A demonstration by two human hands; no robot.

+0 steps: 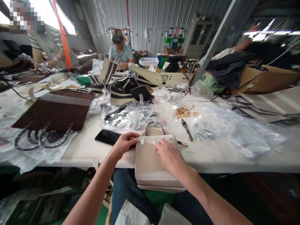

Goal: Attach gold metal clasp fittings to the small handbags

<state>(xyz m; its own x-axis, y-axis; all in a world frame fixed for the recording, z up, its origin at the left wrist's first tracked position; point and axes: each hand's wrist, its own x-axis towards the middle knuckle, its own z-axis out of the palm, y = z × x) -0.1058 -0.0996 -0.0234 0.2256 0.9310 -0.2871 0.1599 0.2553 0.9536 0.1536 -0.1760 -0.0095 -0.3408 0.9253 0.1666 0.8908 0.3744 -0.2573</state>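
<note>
A small beige handbag (150, 162) lies flat, half on the white table's front edge (98, 153) and half over my lap, its curved handle (154, 125) pointing away from me. My left hand (123, 144) pinches the bag's top left corner beside a small metal fitting (142, 142). My right hand (169, 156) rests on the upper flap with its fingertips pressed against the metal clasp strip near the middle. A black phone (107, 137) lies just left of my left hand.
A dark metal tool (187, 128) and a pile of gold fittings (183, 112) lie beyond the bag among clear plastic bags (236, 131). A brown bag with dark handles (53, 114) sits left. Striped bags (122, 87) are stacked further back. Other people work at the far side.
</note>
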